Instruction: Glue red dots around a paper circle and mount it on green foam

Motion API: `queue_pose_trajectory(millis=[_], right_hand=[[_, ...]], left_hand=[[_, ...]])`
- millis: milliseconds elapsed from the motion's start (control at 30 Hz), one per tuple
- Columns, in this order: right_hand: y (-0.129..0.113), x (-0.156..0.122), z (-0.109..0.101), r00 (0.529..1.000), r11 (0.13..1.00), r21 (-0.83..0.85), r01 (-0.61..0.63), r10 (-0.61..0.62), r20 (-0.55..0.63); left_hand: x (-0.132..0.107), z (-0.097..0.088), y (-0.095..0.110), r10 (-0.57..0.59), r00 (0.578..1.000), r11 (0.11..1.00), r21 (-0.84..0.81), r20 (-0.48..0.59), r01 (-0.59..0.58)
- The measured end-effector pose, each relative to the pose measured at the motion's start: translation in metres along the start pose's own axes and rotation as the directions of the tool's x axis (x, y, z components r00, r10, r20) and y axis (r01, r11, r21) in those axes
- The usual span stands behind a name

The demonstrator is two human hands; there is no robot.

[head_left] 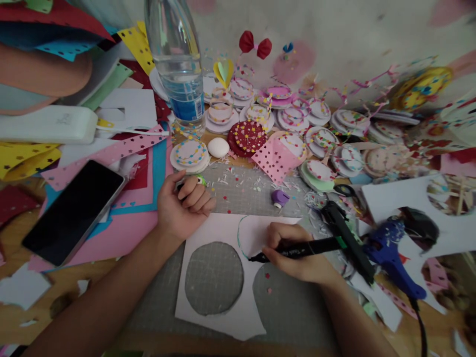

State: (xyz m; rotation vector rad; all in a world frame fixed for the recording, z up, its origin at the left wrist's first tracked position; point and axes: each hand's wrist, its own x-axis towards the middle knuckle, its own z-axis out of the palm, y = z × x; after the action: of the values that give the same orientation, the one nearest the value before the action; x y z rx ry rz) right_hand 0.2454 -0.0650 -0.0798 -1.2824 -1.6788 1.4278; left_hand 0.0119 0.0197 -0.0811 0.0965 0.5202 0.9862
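My right hand [303,267] grips a black marker [293,249] with a green band at its far end. The marker's tip touches a white sheet of card [213,228], at the lower end of a curved green line. A large round hole is cut through the card's left part, and its right edge has a curved cutout. My left hand [186,206] rests at the card's upper left corner with fingers curled around a small black piece, mostly hidden, possibly a cap. A small green object [201,180] shows just behind those fingers.
The card lies on a grey cutting mat [297,317]. Layered decorated paper discs [249,138], a white egg-like ball [218,147] and a water bottle [180,74] stand behind. A phone [74,213] lies left; a stapler [347,238] and blue glue gun [394,258] lie right.
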Motion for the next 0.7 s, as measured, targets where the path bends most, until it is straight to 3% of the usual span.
queue_pose_trajectory(millis=[67,167,267,367,467,600,700], right_hand=[[0.002,-0.001,-0.003,1.0,1.0,-0.023,0.014,-0.015,-0.011],[0.008,-0.004,-0.011,0.979,0.999,0.024,0.024,-0.019,-0.203],[0.011,-0.005,-0.015,0.9,0.983,0.177,0.049,0.033,-0.435],[0.007,-0.002,-0.012,0.845,0.98,0.19,0.062,0.049,-0.532],[0.003,0.0,-0.003,0.842,0.995,0.051,0.082,-0.042,-0.537],[0.003,0.001,0.011,0.905,0.993,-0.04,0.107,-0.114,-0.411],[0.005,0.001,0.017,0.922,0.988,-0.129,0.081,-0.124,-0.367]], left_hand=[[0.0,0.0,0.0,0.0,1.0,1.0,-0.003,0.007,0.0],[0.0,0.001,0.001,0.011,1.0,1.0,-0.007,0.003,-0.011],[0.0,0.0,0.001,0.027,0.999,1.0,-0.012,-0.028,-0.027],[-0.001,0.0,0.001,0.032,0.999,0.999,-0.008,-0.036,-0.032],[-0.001,-0.001,0.0,0.035,0.999,0.999,-0.007,-0.027,-0.035],[-0.002,-0.003,0.0,0.033,0.999,0.999,-0.01,-0.013,-0.033],[-0.001,-0.003,0.001,0.028,0.999,1.0,-0.012,0.016,-0.028]])
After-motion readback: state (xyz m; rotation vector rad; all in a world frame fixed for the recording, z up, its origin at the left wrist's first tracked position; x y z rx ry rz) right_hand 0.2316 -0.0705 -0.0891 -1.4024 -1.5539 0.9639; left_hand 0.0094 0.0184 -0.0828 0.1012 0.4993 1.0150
